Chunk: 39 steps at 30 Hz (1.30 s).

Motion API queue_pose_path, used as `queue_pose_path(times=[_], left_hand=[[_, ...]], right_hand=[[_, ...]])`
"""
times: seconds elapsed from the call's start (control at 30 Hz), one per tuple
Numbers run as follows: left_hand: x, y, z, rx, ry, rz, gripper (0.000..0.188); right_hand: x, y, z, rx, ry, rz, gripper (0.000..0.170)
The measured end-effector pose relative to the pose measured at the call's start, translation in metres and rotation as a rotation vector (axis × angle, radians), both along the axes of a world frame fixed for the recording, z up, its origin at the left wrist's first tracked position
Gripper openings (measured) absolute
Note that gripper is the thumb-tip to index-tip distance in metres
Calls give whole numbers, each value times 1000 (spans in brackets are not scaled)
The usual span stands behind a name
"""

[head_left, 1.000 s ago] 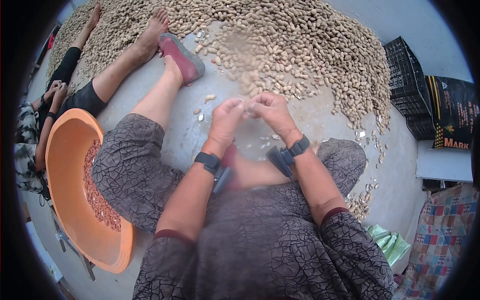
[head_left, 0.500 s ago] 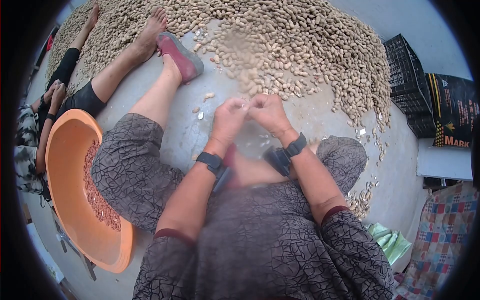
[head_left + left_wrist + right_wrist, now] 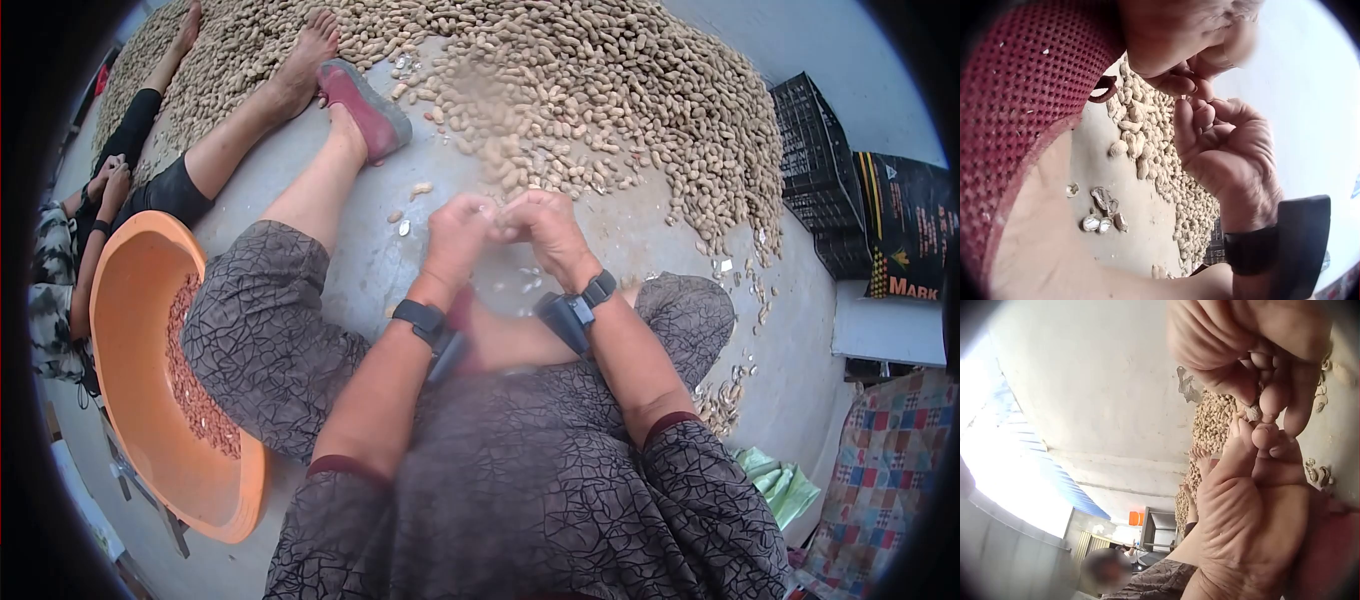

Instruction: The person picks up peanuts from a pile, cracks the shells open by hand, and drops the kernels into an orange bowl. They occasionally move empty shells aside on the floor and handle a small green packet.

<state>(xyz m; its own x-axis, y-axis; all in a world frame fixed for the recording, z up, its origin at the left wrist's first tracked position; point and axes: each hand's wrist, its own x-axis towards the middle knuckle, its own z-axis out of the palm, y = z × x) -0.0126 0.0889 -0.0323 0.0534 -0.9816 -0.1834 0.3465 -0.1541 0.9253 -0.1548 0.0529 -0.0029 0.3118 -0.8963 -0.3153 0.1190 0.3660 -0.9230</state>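
In the head view the left hand [image 3: 458, 238] and the right hand [image 3: 545, 228] meet at the fingertips above the floor, in front of the sitting person. Between their thumbs and fingers a peanut [image 3: 1252, 413] shows in the right wrist view, mostly covered by the fingers. Both hands pinch it, with fingers curled. A large heap of unshelled peanuts [image 3: 600, 90] spreads over the floor beyond the hands. Broken peanut shells [image 3: 1104, 212] lie below them in the left wrist view.
An orange basin [image 3: 135, 300] holding reddish shelled peanuts [image 3: 200, 385] stands by the person's left knee. A second person's bare foot [image 3: 305, 75] reaches to the heap. Black crates [image 3: 815, 160], a printed black sack [image 3: 905, 225] and a green bag [image 3: 780, 487] are at the right.
Both hands stay together in nearly the same place, the left a little farther right than a second ago. Their fingertips have shifted slightly against each other.
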Motion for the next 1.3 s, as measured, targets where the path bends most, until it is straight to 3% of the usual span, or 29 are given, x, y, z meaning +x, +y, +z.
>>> queue_pose_path(times=[0.03, 0.1, 0.2, 0.5, 0.83, 0.9, 1.3], left_hand=[[1, 0, 2, -1, 1, 1, 8], [4, 0, 5, 42, 240, -17, 11], [7, -2, 2, 49, 302, -47, 16], [4, 0, 6, 7, 168, -114, 33], [3, -3, 3, 89, 214, -137, 27], [3, -4, 3, 148, 125, -128, 24], [4, -1, 6, 96, 136, -183, 15]], right_hand=[[-1, 1, 2, -1, 1, 1, 3], [-1, 4, 7, 63, -173, -26, 9], [-1, 1, 1, 85, -214, -34, 9], [-7, -5, 1, -11, -57, -32, 10], [-7, -7, 1, -38, -11, -8, 10], [-8, -8, 0, -49, 12, 6, 11], [-15, -12, -2, -31, -22, -44, 12]])
